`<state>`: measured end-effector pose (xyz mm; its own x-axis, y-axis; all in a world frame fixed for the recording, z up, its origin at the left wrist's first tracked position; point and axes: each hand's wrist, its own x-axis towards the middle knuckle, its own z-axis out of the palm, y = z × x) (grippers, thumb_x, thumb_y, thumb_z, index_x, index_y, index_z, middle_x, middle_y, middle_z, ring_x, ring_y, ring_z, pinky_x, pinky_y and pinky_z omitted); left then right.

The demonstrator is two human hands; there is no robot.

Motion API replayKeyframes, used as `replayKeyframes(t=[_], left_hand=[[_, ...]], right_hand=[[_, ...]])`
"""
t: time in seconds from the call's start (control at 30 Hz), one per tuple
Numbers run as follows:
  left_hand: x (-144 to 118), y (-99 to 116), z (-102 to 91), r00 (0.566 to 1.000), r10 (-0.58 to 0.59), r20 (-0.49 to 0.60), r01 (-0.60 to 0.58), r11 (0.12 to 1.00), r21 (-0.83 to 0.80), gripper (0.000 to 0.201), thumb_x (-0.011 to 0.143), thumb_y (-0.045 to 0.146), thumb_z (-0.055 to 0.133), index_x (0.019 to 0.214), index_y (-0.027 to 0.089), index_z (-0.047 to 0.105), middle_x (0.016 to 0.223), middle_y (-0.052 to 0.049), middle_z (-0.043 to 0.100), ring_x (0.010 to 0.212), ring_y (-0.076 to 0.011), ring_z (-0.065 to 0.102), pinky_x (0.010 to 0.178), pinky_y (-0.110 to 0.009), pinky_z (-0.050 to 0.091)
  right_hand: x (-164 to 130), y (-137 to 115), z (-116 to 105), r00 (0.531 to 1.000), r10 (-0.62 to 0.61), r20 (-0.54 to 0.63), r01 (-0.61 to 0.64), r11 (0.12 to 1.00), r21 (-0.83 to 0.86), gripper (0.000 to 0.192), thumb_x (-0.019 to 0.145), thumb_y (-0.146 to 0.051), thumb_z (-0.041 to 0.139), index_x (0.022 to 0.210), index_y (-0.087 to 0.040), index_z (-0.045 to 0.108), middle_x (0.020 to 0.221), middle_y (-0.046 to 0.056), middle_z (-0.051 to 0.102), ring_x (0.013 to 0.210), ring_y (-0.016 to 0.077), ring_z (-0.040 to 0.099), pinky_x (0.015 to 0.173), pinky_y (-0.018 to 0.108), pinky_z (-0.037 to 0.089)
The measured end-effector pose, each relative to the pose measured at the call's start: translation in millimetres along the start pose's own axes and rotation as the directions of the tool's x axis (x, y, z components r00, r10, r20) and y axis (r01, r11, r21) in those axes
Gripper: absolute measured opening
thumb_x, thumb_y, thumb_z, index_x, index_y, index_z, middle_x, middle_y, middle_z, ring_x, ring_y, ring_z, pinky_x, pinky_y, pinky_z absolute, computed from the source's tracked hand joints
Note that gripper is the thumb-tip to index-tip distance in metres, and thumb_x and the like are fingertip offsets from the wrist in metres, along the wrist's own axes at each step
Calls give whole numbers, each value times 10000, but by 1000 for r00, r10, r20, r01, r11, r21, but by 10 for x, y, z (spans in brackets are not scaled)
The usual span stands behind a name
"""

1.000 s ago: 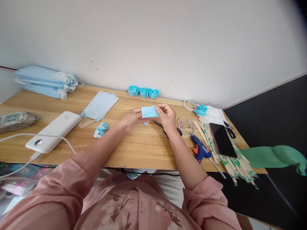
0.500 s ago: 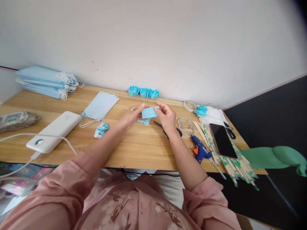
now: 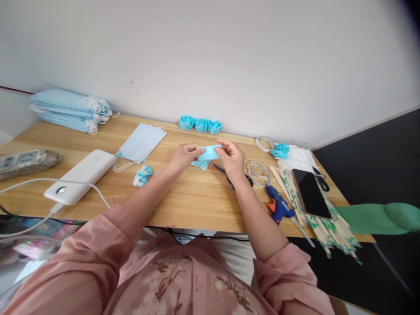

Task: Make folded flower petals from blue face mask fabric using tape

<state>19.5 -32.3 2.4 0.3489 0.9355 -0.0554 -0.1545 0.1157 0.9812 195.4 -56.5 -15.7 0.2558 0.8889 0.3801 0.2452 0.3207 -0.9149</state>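
Between my two hands a small rectangle of light blue mask fabric (image 3: 209, 153) is stretched above the table. My left hand (image 3: 185, 157) pinches its left end, thumb on top. The right end is pinched by my right hand (image 3: 232, 158), thumb also on the near face. More blue fabric pieces (image 3: 201, 164) lie on the wood just beneath. Black scissors (image 3: 226, 174), partly covered by my right wrist, rest close by. Against the wall stand three blue fabric roses (image 3: 201, 125). A folded blue and white bundle (image 3: 142, 176) lies left of my left forearm.
At left are a stack of face masks (image 3: 70, 109), loose masks (image 3: 141, 142), a white power bank (image 3: 80, 177) and its cable. At right lie tape rolls (image 3: 259, 173), a blue glue gun (image 3: 278, 203), wrapped chopsticks (image 3: 323, 234), a phone (image 3: 311, 192) and green tape (image 3: 377, 218).
My left thumb has come down onto the fabric's face, and both hands now grip its ends. The whole view has shifted slightly, moving the table's things a little to the right.
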Motion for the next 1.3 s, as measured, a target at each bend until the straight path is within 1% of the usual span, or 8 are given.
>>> replayKeyframes(t=[0.43, 0.7, 0.77, 0.9, 1.0, 1.1, 1.2, 1.3], left_hand=[[22, -52, -35, 1000, 7, 14, -7, 999, 31, 379, 630, 497, 786, 722, 149, 667, 636, 17, 586, 595, -99, 505, 580, -235, 415], [37, -65, -24, 994, 107, 0, -107, 993, 54, 338, 648, 467, 762, 709, 147, 673, 645, 13, 589, 586, -93, 468, 570, -229, 374], [42, -77, -30, 990, 143, 2, -143, 986, 91, 320, 672, 460, 738, 712, 149, 672, 652, 12, 591, 586, -94, 465, 571, -228, 362], [45, -103, -39, 978, 205, 27, -205, 944, 258, 286, 737, 440, 659, 721, 156, 680, 610, 24, 556, 551, -91, 423, 539, -228, 303], [34, -108, -27, 965, 259, 28, -248, 878, 410, 240, 761, 386, 621, 698, 161, 676, 590, 24, 548, 558, -99, 428, 540, -230, 295], [16, -80, -8, 954, 301, 14, -278, 864, 418, 201, 775, 362, 620, 758, 166, 663, 617, 18, 573, 587, -109, 474, 554, -225, 327], [-12, -10, -5, 942, 334, 13, -328, 915, 233, 295, 821, 404, 607, 1016, 182, 600, 796, -15, 667, 706, -135, 591, 640, -228, 428], [-44, 65, -21, 908, 420, -4, -416, 900, 129, 253, 866, 369, 553, 1046, 191, 535, 974, -57, 695, 875, -156, 646, 803, -276, 496]], right_hand=[[0, -12, -2, 1000, 11, -5, -11, 1000, 0, 312, 754, -371, 723, 1015, -201, 720, 810, 8, 694, 741, 146, 632, 717, 289, 533], [12, 39, -19, 999, 40, 14, -40, 999, 4, 378, 756, -423, 723, 1062, -201, 716, 851, 18, 709, 771, 155, 640, 733, 298, 541], [18, 1, -59, 999, -9, 32, 11, 999, -50, 378, 792, -429, 698, 1099, -208, 705, 914, 34, 717, 816, 169, 652, 771, 321, 544], [26, -134, -137, 954, -257, 157, 295, 902, -316, 308, 866, -390, 660, 1137, -246, 692, 1085, 64, 717, 1024, 220, 636, 948, 397, 489], [25, -182, -136, 900, -324, 290, 430, 766, -478, 170, 892, -353, 642, 1006, -254, 719, 969, 61, 740, 960, 240, 631, 921, 409, 459], [12, -185, -109, 895, -328, 301, 444, 714, -542, 141, 908, -320, 612, 838, -241, 705, 823, 47, 722, 848, 230, 619, 852, 384, 443], [-7, -201, -110, 932, -315, 178, 362, 800, -479, 164, 919, -317, 582, 822, -221, 673, 826, 36, 705, 830, 208, 615, 818, 346, 448], [-16, -220, -135, 970, -234, 59, 240, 905, -351, 178, 915, -351, 569, 849, -209, 656, 850, 21, 705, 808, 184, 623, 789, 310, 468]])
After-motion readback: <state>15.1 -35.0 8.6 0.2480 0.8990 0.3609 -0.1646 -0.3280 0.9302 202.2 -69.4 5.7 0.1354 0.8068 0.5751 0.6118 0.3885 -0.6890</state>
